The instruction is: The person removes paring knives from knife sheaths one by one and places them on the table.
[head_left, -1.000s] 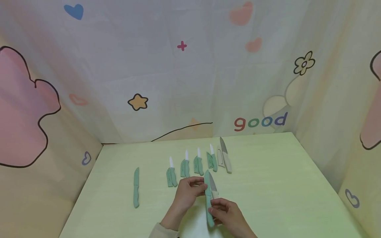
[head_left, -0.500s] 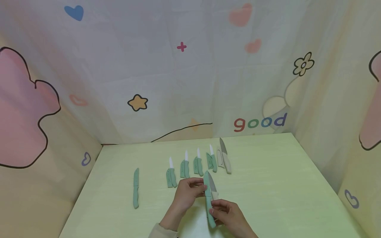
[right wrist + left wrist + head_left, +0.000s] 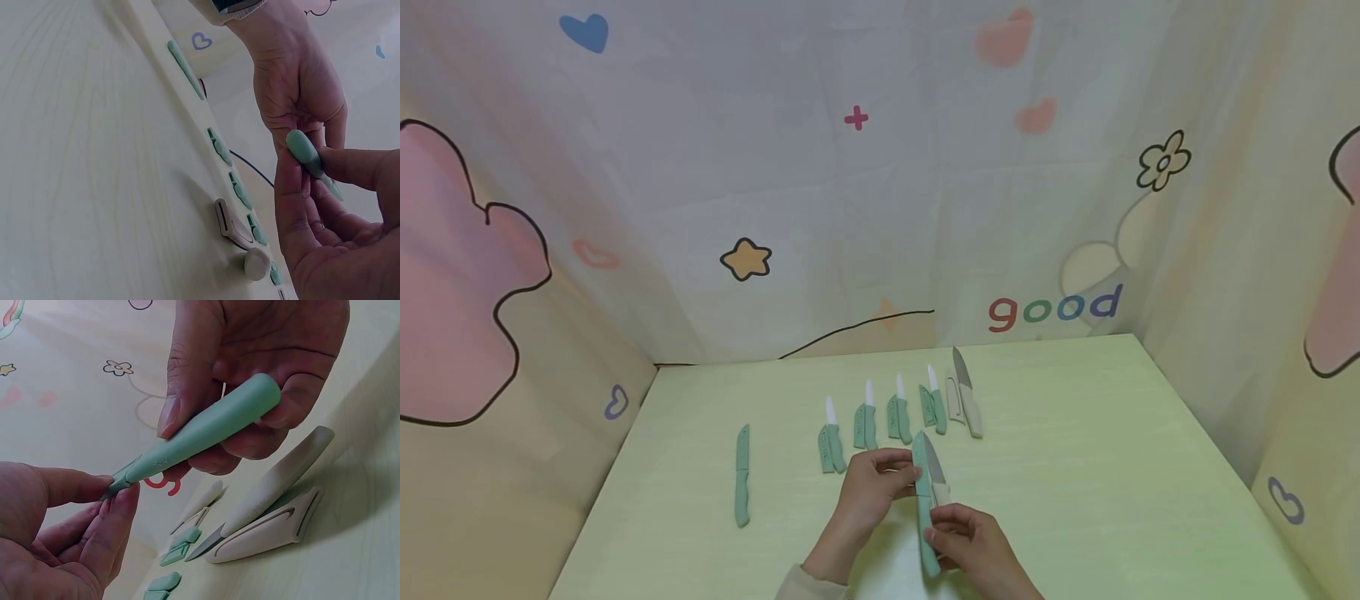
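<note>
Both hands hold one green-handled knife with a green sheath over its blade, raised above the table. My left hand pinches the sheath between thumb and fingers. Around the handle are the thumb and fingers of my right hand. In the left wrist view the right hand grips the handle from above, and the left hand pinches the sheath end. Beneath, a beige-handled knife with a bare grey blade lies on the table, a beige sheath beside it.
Several small green knives with white blades lie in a row, a green sheath beside each. Right of them rest another beige-handled knife and its sheath. A sheathed green knife lies at left. Printed curtains border the table.
</note>
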Motion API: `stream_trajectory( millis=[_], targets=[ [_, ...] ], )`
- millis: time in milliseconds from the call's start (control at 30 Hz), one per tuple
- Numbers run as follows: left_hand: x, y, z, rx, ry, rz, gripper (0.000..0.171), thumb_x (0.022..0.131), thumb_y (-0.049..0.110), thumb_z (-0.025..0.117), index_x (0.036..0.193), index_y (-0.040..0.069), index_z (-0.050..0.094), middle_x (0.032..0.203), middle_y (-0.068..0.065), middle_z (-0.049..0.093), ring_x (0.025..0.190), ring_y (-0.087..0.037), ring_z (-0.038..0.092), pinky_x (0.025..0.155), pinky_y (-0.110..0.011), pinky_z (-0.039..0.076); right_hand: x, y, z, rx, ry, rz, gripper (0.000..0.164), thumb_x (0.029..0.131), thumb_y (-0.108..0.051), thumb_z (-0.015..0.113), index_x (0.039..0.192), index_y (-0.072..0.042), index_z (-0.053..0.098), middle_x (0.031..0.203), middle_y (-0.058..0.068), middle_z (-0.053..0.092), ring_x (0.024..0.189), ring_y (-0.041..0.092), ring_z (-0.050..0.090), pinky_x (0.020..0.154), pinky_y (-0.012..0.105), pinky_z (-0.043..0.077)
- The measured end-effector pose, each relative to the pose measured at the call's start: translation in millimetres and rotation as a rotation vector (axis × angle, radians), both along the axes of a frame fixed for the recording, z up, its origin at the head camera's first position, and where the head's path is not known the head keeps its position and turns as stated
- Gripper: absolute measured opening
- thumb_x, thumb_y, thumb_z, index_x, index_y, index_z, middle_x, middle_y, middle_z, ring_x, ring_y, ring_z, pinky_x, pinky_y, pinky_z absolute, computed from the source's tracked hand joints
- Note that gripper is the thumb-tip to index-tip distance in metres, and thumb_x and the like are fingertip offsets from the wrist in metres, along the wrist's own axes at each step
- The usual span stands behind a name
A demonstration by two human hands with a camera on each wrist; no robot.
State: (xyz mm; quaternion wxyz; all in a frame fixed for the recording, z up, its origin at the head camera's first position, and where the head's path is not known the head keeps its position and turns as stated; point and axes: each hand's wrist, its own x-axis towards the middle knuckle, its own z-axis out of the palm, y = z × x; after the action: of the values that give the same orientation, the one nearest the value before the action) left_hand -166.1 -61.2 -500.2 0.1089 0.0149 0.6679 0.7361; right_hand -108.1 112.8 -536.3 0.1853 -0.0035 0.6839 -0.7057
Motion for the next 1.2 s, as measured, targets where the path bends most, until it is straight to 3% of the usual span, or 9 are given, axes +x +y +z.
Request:
stream_trajectory(
  millis=[167, 300, 1200],
  targets=[
    [-6.2, -1.1, -17.7, 0.021, -0.015, 0.008, 0.023, 0.084, 0.0, 0.07, 0.106, -0.007, 0.067, 0.091, -0.015, 0.067, 0.081, -0.025, 0.066, 0.072, -0.035, 0.062, 0.8, -0.7, -0.3, 0.01, -0.013, -0.001, 0.035, 0.09, -0.014, 0.067, 0.113, 0.011, 0.058, 0.091, 0.007, 0.069, 0.078, 0.019, 0.063, 0.065, 0.032, 0.06],
    [-7.6, -1.6, -23.5, 0.03, -0.019, 0.013, 0.024, 0.084, 0.002, 0.072, 0.105, -0.006, 0.068, 0.091, -0.014, 0.068, 0.081, -0.025, 0.066, 0.071, -0.033, 0.062, 1.7, -1.4, -0.9, 0.014, -0.033, 0.001, 0.036, 0.09, -0.015, 0.068, 0.114, 0.011, 0.059, 0.09, 0.005, 0.069, 0.077, 0.019, 0.062, 0.065, 0.032, 0.06],
    [-11.5, -1.4, -28.9, 0.015, -0.035, 0.048, 0.021, 0.083, 0.001, 0.072, 0.103, -0.007, 0.069, 0.088, -0.014, 0.069, 0.076, -0.025, 0.067, 0.069, -0.032, 0.062, 10.2, -5.6, -3.1, 0.005, -0.058, 0.007, 0.034, 0.091, -0.013, 0.066, 0.114, 0.011, 0.058, 0.087, 0.003, 0.067, 0.077, 0.018, 0.062, 0.065, 0.033, 0.059]
  ],
)
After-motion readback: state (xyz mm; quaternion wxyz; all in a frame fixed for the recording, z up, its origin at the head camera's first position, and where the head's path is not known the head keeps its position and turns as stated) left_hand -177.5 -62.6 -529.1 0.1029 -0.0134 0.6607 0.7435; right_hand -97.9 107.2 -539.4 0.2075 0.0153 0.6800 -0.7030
